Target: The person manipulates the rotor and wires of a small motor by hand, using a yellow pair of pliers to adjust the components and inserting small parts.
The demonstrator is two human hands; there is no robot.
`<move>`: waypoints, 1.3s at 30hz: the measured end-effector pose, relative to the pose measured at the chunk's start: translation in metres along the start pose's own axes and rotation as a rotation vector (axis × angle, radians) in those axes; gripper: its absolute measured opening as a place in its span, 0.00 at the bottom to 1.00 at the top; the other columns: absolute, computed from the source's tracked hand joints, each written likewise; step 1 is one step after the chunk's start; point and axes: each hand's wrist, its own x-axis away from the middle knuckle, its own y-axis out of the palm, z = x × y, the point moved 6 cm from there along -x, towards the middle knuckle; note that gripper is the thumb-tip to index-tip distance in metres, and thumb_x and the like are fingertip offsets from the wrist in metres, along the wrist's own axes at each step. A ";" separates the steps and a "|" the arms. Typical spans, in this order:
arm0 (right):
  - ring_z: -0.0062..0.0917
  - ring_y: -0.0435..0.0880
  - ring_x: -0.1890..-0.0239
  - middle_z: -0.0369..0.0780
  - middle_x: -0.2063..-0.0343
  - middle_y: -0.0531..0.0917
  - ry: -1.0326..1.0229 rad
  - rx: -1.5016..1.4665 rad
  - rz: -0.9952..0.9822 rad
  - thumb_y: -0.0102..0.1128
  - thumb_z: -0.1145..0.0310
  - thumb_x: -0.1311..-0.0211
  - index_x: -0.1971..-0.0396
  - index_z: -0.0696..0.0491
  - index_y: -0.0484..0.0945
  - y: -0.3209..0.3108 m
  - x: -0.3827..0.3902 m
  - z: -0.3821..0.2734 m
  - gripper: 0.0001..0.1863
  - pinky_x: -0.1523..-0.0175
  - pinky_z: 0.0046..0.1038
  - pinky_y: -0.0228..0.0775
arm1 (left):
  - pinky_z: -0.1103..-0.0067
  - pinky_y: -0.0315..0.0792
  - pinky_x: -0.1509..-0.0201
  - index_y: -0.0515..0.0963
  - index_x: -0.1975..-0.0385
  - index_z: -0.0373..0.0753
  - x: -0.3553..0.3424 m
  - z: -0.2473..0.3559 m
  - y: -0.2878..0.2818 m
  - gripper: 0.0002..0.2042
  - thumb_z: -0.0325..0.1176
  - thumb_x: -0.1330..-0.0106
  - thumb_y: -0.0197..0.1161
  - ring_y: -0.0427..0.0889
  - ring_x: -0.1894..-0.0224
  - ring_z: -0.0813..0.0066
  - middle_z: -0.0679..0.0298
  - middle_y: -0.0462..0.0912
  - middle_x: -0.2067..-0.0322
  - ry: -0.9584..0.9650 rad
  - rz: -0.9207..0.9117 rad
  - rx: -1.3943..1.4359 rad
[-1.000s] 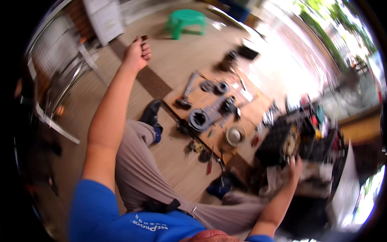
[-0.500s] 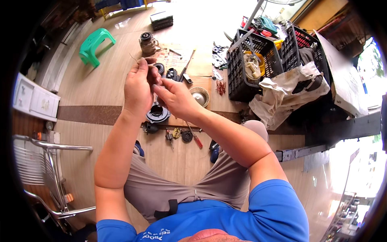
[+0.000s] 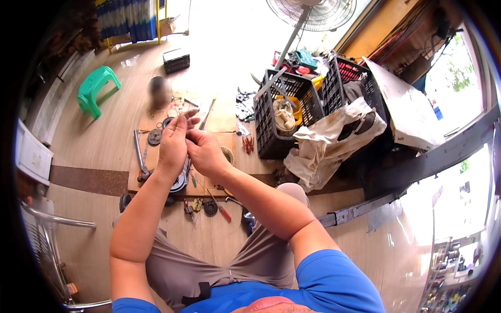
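My left hand [image 3: 174, 142] and my right hand [image 3: 204, 152] are raised together in front of me, fingertips meeting above a flat wooden board [image 3: 219, 122] on the floor. The fingers pinch something very small between them; I cannot tell what it is. Below the hands lie round metal parts: a dark disc [image 3: 154, 136], a larger round part [image 3: 180, 182] partly hidden by my left wrist, and a long metal tool [image 3: 139, 156] at the board's left edge. My knees in grey shorts sit just under my forearms.
A black plastic crate [image 3: 276, 122] with parts stands right of the board, a second crate [image 3: 342, 86] and a cloth bag [image 3: 334, 141] beyond it. A standing fan [image 3: 308, 13] is at the back, a green stool [image 3: 94, 88] far left, screwdrivers [image 3: 222, 206] near my knees.
A second ago my left arm was stretched far out and my right hand was low by the crate. Both hands have since come together in front of me, and my head has turned.
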 end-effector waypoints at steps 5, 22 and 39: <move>0.15 0.75 0.78 0.35 0.78 0.79 0.171 -0.319 0.022 0.50 0.68 0.29 0.68 0.61 0.77 -0.011 -0.003 0.014 0.12 0.74 0.20 0.68 | 0.83 0.74 0.60 0.78 0.58 0.33 0.004 0.009 0.009 0.14 0.36 0.25 0.49 0.77 0.67 0.81 0.64 0.81 0.67 -0.071 0.046 0.026; 0.11 0.66 0.83 0.29 0.83 0.71 0.102 0.057 -0.203 0.50 0.67 0.29 0.68 0.57 0.73 0.014 -0.003 0.011 0.09 0.79 0.18 0.57 | 0.83 0.76 0.68 0.79 0.61 0.35 -0.004 0.035 -0.040 0.06 0.30 0.30 0.58 0.78 0.73 0.83 0.69 0.80 0.72 0.043 0.135 -0.169; 0.12 0.70 0.77 0.30 0.81 0.74 0.133 0.028 -0.442 0.55 0.72 0.32 0.62 0.60 0.79 0.030 0.008 0.020 0.07 0.72 0.18 0.64 | 0.81 0.76 0.72 0.76 0.66 0.36 0.006 0.048 -0.066 0.06 0.32 0.30 0.56 0.79 0.77 0.80 0.67 0.78 0.77 -0.072 0.220 0.009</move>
